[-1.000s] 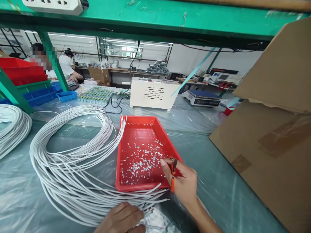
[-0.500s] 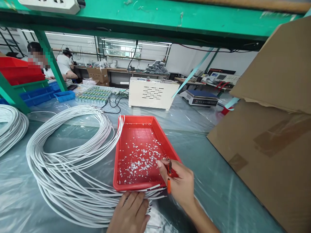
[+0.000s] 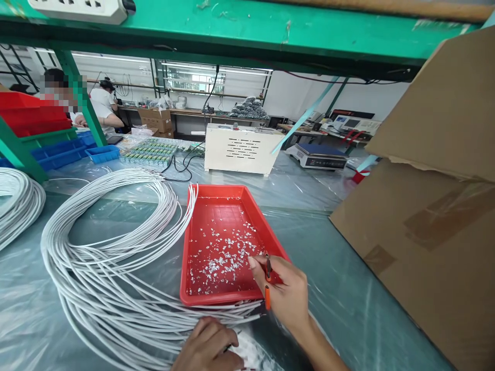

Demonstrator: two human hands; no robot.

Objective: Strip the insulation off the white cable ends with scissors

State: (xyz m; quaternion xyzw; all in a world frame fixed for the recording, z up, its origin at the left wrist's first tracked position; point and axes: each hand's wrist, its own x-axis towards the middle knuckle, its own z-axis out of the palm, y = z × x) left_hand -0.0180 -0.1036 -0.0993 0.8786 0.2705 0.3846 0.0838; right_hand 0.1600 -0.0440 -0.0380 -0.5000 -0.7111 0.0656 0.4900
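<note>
My right hand [image 3: 284, 286] is closed around small orange-handled pliers [image 3: 267, 297] over the near right corner of a red tray [image 3: 270, 226]. Their dark metal head shows beside the thumb; the rest is hidden in the palm. Silvery scraps [image 3: 220, 264] lie scattered across the tray floor. A big looped bundle of white cables [image 3: 116, 324] runs along the tray's left and near sides, with stripped, dark-tipped ends pointing right. My left hand [image 3: 209, 345] lies at the near edge on these cables, fingers curled and thumb close to the index finger, pinching at the cable ends.
A large cardboard box [image 3: 436, 247] stands on the right. Behind the tray are a cream metal case [image 3: 242, 149] and a scale [image 3: 319, 156]. Another cable coil [image 3: 19, 206] and blue bins [image 3: 102, 153] are at left. A green shelf [image 3: 247, 26] crosses overhead. Two people sit beyond.
My left hand has shifted slightly down, and its thumb and index finger have come together. Cable ends beside it have shifted. The right hand with the pliers has barely moved.
</note>
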